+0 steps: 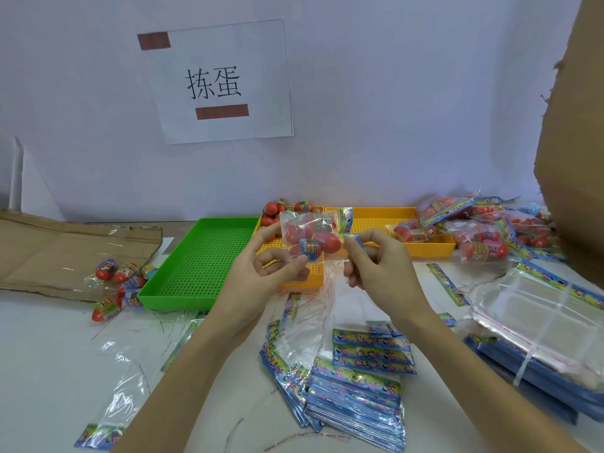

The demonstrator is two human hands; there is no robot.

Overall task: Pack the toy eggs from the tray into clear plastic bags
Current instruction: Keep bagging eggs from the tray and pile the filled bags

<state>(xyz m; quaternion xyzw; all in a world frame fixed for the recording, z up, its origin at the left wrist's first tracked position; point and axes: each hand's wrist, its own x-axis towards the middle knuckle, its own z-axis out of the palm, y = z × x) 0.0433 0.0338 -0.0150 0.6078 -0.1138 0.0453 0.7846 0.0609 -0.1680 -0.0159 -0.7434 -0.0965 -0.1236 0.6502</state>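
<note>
Flat bags (356,387) nearest, left hand (261,273) and right hand (379,266) pinching egg-filled bag (307,237) above yellow tray (304,279), green tray (196,263) beside it

Both my forearms reach forward and angle in toward each other, bare to the elbow. My left hand (261,269) is raised, palm turned toward me, thumb and curled fingers pinching the bag (307,237). My right hand (379,266) is level with it, fingers curled, pinching the bag's edge.
</note>
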